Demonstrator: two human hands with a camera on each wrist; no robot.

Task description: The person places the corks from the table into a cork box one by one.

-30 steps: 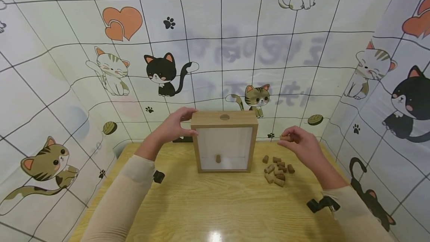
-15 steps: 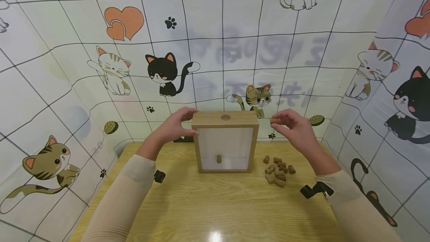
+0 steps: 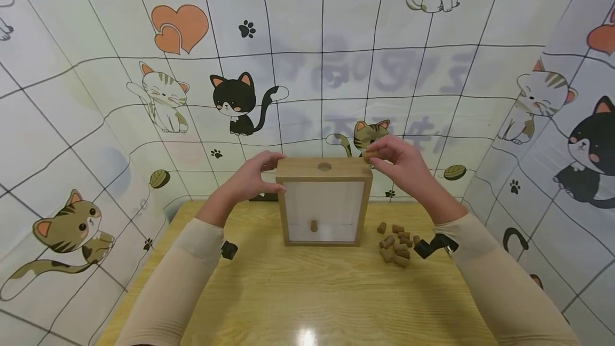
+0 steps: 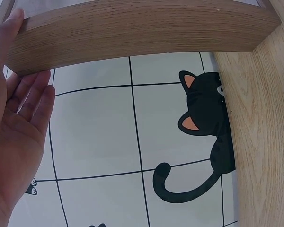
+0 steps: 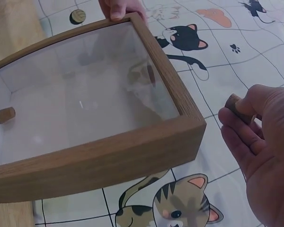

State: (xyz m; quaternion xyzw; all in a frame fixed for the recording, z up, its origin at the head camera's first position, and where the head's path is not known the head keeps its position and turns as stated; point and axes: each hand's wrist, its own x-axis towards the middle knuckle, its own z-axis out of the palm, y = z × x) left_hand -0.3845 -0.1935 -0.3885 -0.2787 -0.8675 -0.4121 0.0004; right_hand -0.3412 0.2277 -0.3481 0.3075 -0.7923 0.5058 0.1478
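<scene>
A shallow wooden box (image 3: 298,168) with a clear front and a round hole in its top edge stands upright on the table. My left hand (image 3: 252,178) grips its upper left corner, thumb at the front and fingers behind. Between thumb and fingers my right hand (image 3: 401,167) pinches a cork stopper (image 5: 233,101), held beside the box's upper right corner and right of the hole. Another cork (image 3: 314,226) is visible inside the box, near its bottom; the right wrist view shows this inner cork (image 5: 5,115) through the clear panel.
A loose pile of several corks (image 3: 400,247) lies on the wood-grain table (image 3: 288,292) to the right of the box. Close behind the box hangs a white sheet (image 3: 302,95) printed with grid lines and cartoon cats, which also runs along both sides.
My right hand has risen and moved left with the cork, from above the pile to the box's upper right corner. My left hand has stayed on the box.
</scene>
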